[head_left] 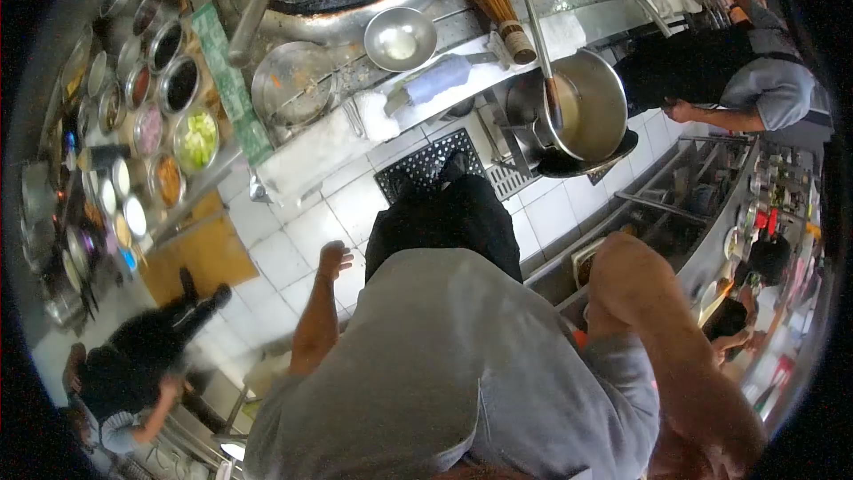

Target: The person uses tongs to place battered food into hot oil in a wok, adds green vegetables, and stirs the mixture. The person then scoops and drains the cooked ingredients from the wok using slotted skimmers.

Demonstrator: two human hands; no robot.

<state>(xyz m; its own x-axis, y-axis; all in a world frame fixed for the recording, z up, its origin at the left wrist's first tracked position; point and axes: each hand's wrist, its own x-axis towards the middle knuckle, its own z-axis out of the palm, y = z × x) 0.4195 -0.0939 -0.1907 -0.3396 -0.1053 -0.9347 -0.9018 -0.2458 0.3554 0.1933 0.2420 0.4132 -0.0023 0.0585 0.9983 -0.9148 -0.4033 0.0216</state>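
Note:
Above the tiled floor, beside my dark trousers, my left hand (335, 260) hangs with its fingers loosely apart and nothing in it. My right arm (635, 289) is bent sharply at the elbow and its forearm runs back toward the camera, so my right hand is out of the picture. Past my feet is a steel counter edge with folded white cloths (369, 116) and a bluish cloth (437, 80). A small metal bowl (400, 39) sits between them and a large wok (355, 22) of cloudy liquid with pieces in it.
A bamboo brush (499, 9) lies right of the bowl, near a deep pot (591, 107) with a long-handled tool. Containers of ingredients, one green (197, 140), fill the left. One person (751, 80) stands at upper right, another (124, 382) at lower left; others work at far right.

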